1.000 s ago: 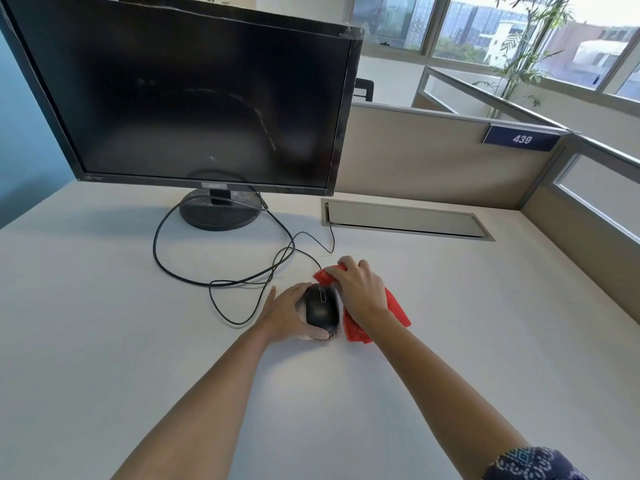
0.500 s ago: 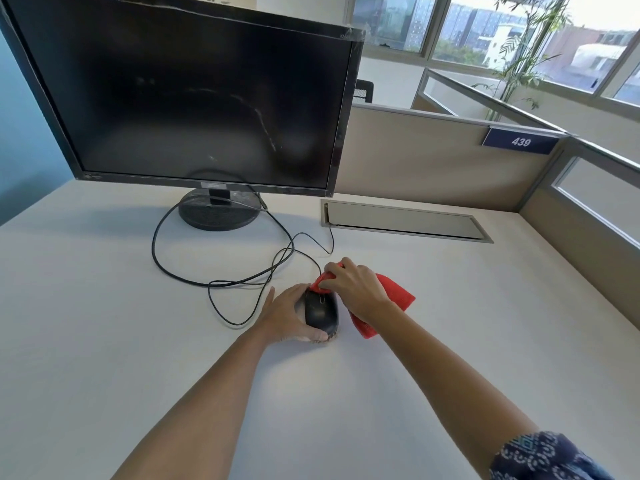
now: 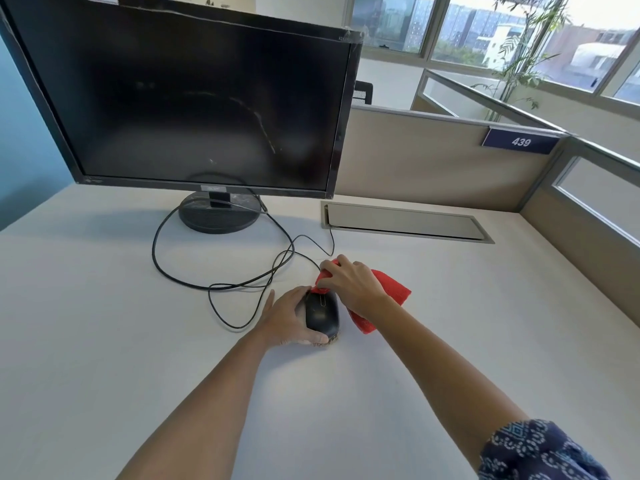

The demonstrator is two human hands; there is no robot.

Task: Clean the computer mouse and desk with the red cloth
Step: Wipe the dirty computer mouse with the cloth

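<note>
A black wired computer mouse (image 3: 321, 313) lies on the white desk (image 3: 450, 341), a little in front of the monitor. My left hand (image 3: 285, 318) cups the mouse from its left side, with the thumb under its near end. My right hand (image 3: 349, 284) grips a red cloth (image 3: 389, 289) and presses a bunched part of it against the front end of the mouse. The rest of the cloth trails out to the right behind my wrist, lifted partly off the desk.
A large dark monitor (image 3: 207, 109) on a round stand (image 3: 220, 216) stands at the back left. Black cables (image 3: 194, 278) loop over the desk left of the mouse. A metal cable hatch (image 3: 405, 223) sits at the back, with cubicle partitions (image 3: 433, 157) behind and to the right.
My right hand has lifted the cloth off the desk beside the mouse and shifted it left onto the mouse's front end. My left hand has stayed on the mouse.
</note>
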